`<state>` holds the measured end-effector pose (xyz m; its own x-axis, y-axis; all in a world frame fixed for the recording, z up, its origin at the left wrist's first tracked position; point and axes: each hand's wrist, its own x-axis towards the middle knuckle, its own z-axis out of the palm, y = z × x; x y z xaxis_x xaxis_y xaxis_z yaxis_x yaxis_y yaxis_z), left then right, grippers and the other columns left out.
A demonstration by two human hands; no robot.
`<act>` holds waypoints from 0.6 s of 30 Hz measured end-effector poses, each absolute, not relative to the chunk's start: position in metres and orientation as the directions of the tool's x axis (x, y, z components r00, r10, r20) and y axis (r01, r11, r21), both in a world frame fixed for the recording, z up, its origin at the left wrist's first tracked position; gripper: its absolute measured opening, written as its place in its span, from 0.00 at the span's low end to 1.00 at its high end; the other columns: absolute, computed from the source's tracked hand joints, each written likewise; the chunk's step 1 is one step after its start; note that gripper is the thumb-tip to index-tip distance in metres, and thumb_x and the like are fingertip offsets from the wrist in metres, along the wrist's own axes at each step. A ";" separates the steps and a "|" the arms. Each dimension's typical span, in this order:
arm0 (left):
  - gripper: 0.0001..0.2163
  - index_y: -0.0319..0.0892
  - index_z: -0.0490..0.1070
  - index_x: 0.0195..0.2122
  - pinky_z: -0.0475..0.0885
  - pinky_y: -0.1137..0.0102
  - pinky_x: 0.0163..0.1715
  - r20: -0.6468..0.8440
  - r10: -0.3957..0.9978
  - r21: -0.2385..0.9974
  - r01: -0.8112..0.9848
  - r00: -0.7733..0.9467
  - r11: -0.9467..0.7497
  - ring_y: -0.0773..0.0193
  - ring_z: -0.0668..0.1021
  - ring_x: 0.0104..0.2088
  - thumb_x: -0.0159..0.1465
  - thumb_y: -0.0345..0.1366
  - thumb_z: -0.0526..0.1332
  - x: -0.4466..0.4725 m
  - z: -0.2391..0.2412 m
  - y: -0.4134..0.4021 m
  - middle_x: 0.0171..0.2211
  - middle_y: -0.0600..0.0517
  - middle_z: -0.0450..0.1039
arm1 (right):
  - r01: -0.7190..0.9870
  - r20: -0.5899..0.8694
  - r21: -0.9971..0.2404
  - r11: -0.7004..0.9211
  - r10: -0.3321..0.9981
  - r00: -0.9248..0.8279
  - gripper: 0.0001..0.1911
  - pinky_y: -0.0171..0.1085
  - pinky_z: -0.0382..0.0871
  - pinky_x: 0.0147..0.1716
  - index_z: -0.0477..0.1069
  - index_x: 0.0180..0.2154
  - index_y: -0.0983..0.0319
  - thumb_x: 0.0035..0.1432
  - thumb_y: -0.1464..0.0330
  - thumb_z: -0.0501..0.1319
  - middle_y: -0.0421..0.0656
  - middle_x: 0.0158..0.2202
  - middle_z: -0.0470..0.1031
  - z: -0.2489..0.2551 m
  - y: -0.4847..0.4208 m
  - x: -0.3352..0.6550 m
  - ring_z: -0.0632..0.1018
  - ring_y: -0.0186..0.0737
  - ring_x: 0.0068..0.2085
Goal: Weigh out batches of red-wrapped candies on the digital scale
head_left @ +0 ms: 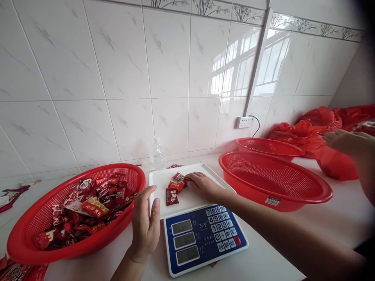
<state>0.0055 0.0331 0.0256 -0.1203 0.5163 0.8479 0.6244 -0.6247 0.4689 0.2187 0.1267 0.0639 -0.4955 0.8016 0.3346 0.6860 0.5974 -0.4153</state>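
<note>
A blue and white digital scale [208, 238] stands in front of me, with a white tray [159, 205] on top. Several small red snack packets [172, 197] lie in a cluster on the tray. My right hand [206, 187] reaches over the tray from the right, its fingers curled together over packets at the cluster's right side; its thumb is hidden. At the tray's left edge my left hand [145, 224] is raised and empty, thumb apart from the fingers. Left of it sits a red perforated basket [23, 230] heaped with red wrapped snacks [88, 210].
Right of the scale stands a second red basket [272, 171], with another red basket [269, 146] behind it. Red plastic bags [304, 134] pile up at the far right, near another person's hand [345, 142]. A clear bottle [158, 154] stands by the tiled wall.
</note>
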 end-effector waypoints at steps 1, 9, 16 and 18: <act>0.13 0.44 0.63 0.53 0.67 0.62 0.51 0.846 0.518 0.472 0.625 -0.122 -0.623 0.58 0.71 0.51 0.69 0.34 0.51 0.005 0.026 0.033 0.50 0.45 0.69 | 0.685 0.351 -0.429 0.589 0.807 -0.474 0.14 0.48 0.63 0.51 0.71 0.47 0.64 0.65 0.69 0.50 0.52 0.48 0.74 0.064 0.129 0.219 0.72 0.49 0.51; 0.12 0.44 0.64 0.52 0.68 0.63 0.48 0.848 0.514 0.470 0.633 -0.131 -0.615 0.58 0.72 0.50 0.69 0.36 0.51 0.003 0.027 0.036 0.48 0.46 0.70 | 0.555 0.377 -0.708 0.437 0.898 -0.226 0.14 0.43 0.72 0.39 0.69 0.45 0.64 0.65 0.61 0.56 0.43 0.41 0.74 0.065 0.151 0.226 0.76 0.38 0.38; 0.11 0.45 0.65 0.51 0.69 0.63 0.48 0.834 0.534 0.494 0.623 -0.141 -0.607 0.58 0.73 0.49 0.69 0.36 0.51 0.002 0.025 0.037 0.47 0.46 0.71 | 0.330 0.188 -0.925 0.190 0.981 -0.039 0.16 0.43 0.74 0.38 0.67 0.50 0.63 0.64 0.62 0.58 0.46 0.46 0.72 0.067 0.167 0.227 0.76 0.39 0.40; 0.11 0.45 0.66 0.51 0.69 0.62 0.48 0.831 0.538 0.499 0.620 -0.143 -0.605 0.58 0.73 0.49 0.69 0.36 0.51 0.001 0.024 0.038 0.47 0.46 0.71 | 0.294 0.154 -0.944 0.150 0.988 -0.008 0.16 0.43 0.74 0.39 0.67 0.50 0.63 0.64 0.62 0.58 0.46 0.47 0.72 0.071 0.166 0.227 0.76 0.40 0.41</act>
